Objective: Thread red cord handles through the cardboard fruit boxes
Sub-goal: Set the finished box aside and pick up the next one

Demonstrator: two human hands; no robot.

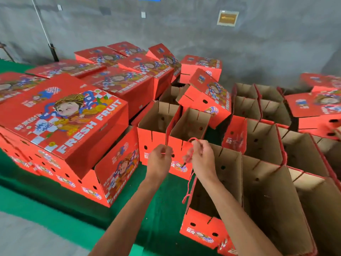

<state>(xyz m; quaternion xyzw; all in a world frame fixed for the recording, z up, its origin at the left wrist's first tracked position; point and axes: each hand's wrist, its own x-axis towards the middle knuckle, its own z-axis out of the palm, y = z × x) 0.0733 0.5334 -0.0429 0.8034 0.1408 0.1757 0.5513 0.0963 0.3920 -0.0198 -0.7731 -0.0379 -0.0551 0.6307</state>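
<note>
Our left hand (160, 157) and right hand (201, 156) each pinch a red cord (188, 183) above open boxes (212, 183) at five o'clock. The dangling cord may snag a flap, or slip loose.

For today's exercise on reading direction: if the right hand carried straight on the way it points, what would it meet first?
Probably the open red cardboard box just beyond the right hand, which pinches a red cord; depth is unclear.
</note>
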